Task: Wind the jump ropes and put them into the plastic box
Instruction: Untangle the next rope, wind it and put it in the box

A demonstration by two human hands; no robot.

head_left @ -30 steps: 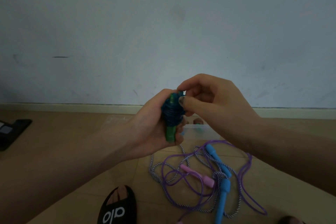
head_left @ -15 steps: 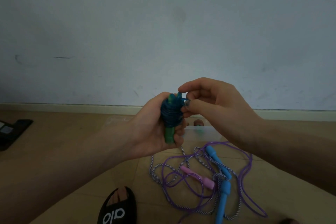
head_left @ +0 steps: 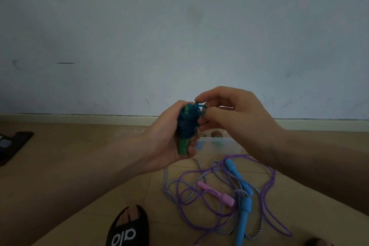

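My left hand (head_left: 165, 142) grips a green-handled jump rope (head_left: 184, 146), its dark blue cord wound tightly around the handles. My right hand (head_left: 235, 118) pinches a small loop of that blue cord at the top of the bundle. Behind and below my hands stands a clear plastic box (head_left: 217, 144), mostly hidden by them. On the floor lie two tangled ropes: a purple cord with pink handles (head_left: 215, 193) and a white-blue braided cord with light blue handles (head_left: 242, 215).
My foot in a black slipper (head_left: 129, 229) is at the lower edge. A dark flat object (head_left: 12, 144) lies at the far left on the tan tile floor. A pale wall with a skirting board stands close behind the box.
My right hand's fingers have drawn the end of the blue cord out into a small loop at the bundle's top. Both hands have sunk slightly in view.
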